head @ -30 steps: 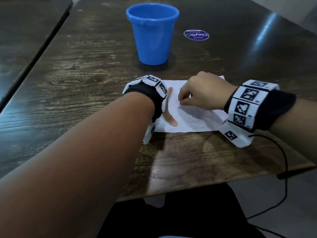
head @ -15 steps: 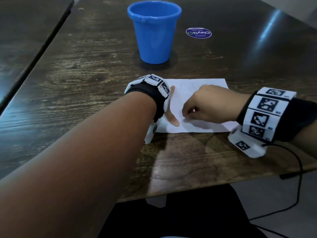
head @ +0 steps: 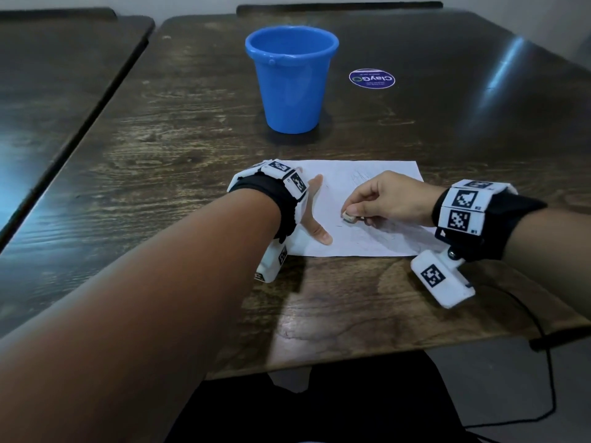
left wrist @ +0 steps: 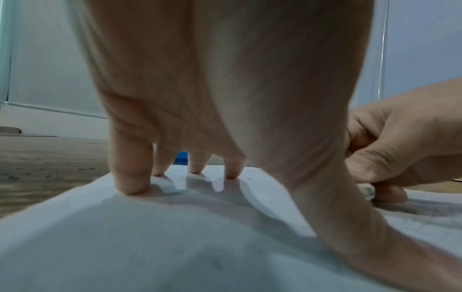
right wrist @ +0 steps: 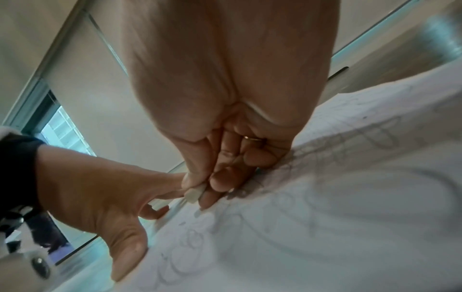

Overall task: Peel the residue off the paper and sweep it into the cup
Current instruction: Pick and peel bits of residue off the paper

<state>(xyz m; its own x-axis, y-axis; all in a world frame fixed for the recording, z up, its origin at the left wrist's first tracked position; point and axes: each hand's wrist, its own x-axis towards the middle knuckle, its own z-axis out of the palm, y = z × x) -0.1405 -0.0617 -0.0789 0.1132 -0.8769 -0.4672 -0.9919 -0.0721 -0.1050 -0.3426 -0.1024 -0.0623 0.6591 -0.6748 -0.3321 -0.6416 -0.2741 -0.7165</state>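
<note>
A white rectangular sheet of paper (head: 367,212) with faint pencil scribbles is laid flat on the dark, worn wooden tabletop (head: 160,155), near its front edge. The sheet's left part is pinned down by the left hand (head: 311,215): in the left wrist view the fingertips (left wrist: 131,185) are seen spread and pressed straight onto the paper, with the thumb stretched out toward the person. The right hand (head: 387,199) is held over the middle of the sheet with its fingers curled, and a small whitish block, seemingly an eraser (head: 348,218), is pinched between thumb and fingers with its lower end touching the paper. In the right wrist view the same block (right wrist: 193,194) is seen just above the pencil marks, beside the left thumb. A gold ring (right wrist: 252,138) is worn on one finger of the right hand. Residue on the sheet cannot be made out. A blue plastic bucket-shaped cup (head: 292,81) is stood upright beyond the paper, well apart from both hands. A round purple sticker (head: 372,79) is stuck to the tabletop to the right of the cup. Marker-printed white bands are worn on both wrists
</note>
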